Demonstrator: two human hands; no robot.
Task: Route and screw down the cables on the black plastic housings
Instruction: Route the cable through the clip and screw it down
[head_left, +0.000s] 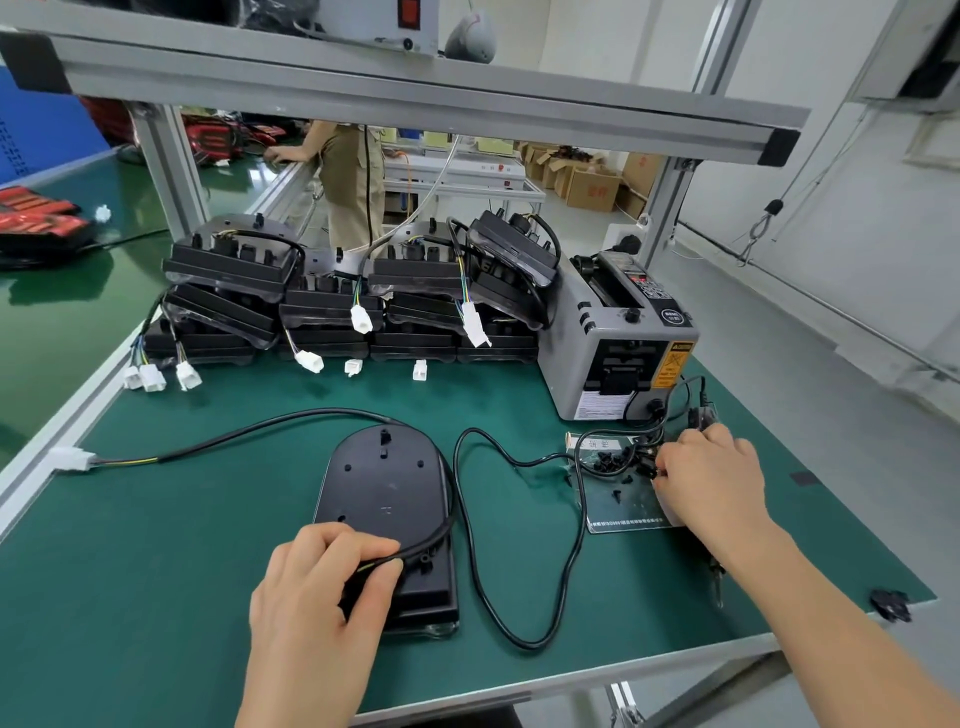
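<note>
Black plastic housing (387, 514) lay flat on the green table (156, 571) just in front of me. Its long axis ran straight away from me, with the squared end nearest and the rounded end pointing far. My left hand (317, 587) rested on the near end, with thumb and forefinger pinched on the black cable (311, 413) where it crossed the housing's near right corner. From there the cable hugged the right edge, curved round the rounded tip and swept left across the mat to a white connector (72, 460) beside the table's left aluminium rail.

Left of the housing the mat lay open up to that rail, and toward me it was bare to the front edge. On the right, a second black lead (525, 646) dropped in a deep loop close beside the housing, narrowing the room there.

Further right, my right hand (711, 478) reached down with its fingers curled into a scatter of small black screws (613, 462) on a clear bag. I could not tell whether it had one gripped. A small black part (891, 605) sat at the table's right edge.

Beyond the bag stood a grey tape dispenser (618, 353). Across the back, touching one another, a stack of finished housings (337, 291) was piled in rows, with white plugs dangling toward me. Behind them rose the frame uprights.
</note>
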